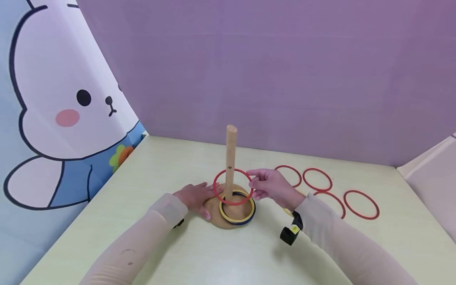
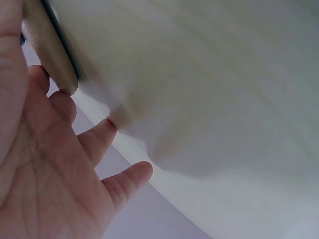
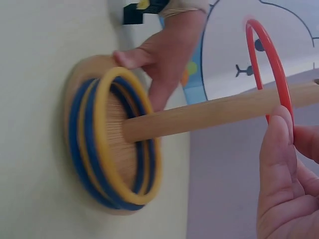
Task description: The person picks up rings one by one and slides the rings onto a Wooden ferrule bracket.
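A wooden post (image 1: 231,150) rises from a round wooden base (image 1: 215,219) on the table. My right hand (image 1: 274,186) pinches the edge of a red ring (image 3: 281,74) between thumb and fingers. That ring encircles the post partway up, above the stack. Lower down, several yellow rings (image 3: 102,124) and blue rings (image 3: 88,124) lie stacked on the base, leaning off-centre around the post. My left hand (image 1: 192,196) rests against the left side of the base, fingers spread. In the left wrist view, its fingertips touch the base's edge (image 2: 50,45).
Several red rings (image 1: 356,191) lie flat on the table (image 1: 160,166) to the right. A yellow ring (image 1: 287,212) shows partly from under my right wrist. A purple backdrop (image 1: 285,79) stands behind the table, with a cartoon-print cloth (image 1: 42,79) at the left.
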A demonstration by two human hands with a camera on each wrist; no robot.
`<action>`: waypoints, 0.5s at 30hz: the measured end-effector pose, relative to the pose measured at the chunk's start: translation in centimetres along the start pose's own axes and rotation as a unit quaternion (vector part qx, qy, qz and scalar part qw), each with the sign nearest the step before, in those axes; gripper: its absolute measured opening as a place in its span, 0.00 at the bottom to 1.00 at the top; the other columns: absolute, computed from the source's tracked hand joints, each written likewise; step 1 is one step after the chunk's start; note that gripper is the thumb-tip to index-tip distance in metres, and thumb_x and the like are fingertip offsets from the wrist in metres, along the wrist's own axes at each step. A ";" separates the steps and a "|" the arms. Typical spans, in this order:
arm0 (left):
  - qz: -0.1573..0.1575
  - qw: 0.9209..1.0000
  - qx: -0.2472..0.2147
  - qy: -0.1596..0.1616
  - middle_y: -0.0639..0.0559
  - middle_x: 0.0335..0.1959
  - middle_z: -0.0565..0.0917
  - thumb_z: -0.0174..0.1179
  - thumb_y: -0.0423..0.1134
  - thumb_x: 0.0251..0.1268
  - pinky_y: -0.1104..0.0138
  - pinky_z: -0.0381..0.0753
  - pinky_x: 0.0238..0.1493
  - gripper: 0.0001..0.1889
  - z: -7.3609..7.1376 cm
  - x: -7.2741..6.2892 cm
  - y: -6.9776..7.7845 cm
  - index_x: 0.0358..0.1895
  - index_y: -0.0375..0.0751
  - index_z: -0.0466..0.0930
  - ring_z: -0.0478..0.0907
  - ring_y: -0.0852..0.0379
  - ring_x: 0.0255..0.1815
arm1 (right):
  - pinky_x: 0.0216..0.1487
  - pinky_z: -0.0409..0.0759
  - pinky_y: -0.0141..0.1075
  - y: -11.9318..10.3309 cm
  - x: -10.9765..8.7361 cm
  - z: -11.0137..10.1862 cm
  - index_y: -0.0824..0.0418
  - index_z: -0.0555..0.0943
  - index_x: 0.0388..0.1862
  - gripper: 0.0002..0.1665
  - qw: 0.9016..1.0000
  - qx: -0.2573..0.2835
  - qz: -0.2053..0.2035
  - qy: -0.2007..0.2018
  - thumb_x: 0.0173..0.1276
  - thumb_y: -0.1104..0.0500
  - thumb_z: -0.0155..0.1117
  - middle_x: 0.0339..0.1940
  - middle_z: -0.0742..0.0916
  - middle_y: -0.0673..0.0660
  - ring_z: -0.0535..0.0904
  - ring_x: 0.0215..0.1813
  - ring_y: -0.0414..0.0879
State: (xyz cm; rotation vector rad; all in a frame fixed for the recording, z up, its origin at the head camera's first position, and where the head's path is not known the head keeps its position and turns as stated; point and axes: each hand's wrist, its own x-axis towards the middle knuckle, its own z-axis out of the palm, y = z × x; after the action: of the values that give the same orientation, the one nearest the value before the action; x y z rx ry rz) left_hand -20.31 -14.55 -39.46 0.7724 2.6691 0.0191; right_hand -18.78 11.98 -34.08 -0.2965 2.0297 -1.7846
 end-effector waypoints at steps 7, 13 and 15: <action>-0.011 1.000 0.009 -0.010 0.57 0.77 0.53 0.70 0.60 0.46 0.43 0.64 0.62 0.52 0.0 0.3 0.2 0.76 0.57 0.52 0.53 0.41 0.74 | 0.31 0.82 0.32 2.6 0.2 0.0 0.75 0.66 0.66 0.26 1.000 0.006 0.002 0.004 0.69 0.71 0.54 0.36 0.80 0.62 0.81 0.25 0.41; -0.008 1.000 -0.002 -0.006 0.57 0.77 0.53 0.72 0.59 0.45 0.45 0.68 0.60 0.55 0.0 0.2 0.2 0.76 0.53 0.51 0.55 0.41 0.73 | 0.29 0.81 0.30 4.8 0.7 0.2 0.77 0.66 0.65 0.25 1.000 0.005 -0.002 0.001 0.69 0.71 0.52 0.36 0.81 0.62 0.80 0.24 0.40; -0.007 1.000 0.001 -0.005 0.56 0.76 0.54 0.72 0.59 0.44 0.46 0.69 0.60 0.55 0.0 0.2 0.2 0.77 0.52 0.51 0.55 0.41 0.73 | 0.29 0.80 0.30 5.3 0.8 0.3 0.78 0.66 0.64 0.25 1.000 0.005 -0.001 -0.002 0.69 0.71 0.52 0.36 0.82 0.61 0.80 0.24 0.40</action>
State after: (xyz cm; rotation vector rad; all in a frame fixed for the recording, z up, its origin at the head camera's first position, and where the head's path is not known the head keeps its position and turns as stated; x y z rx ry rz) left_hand -20.37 -14.27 -39.51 0.7520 2.6658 0.0080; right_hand -18.76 12.19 -39.40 -0.2997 2.0172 -1.7928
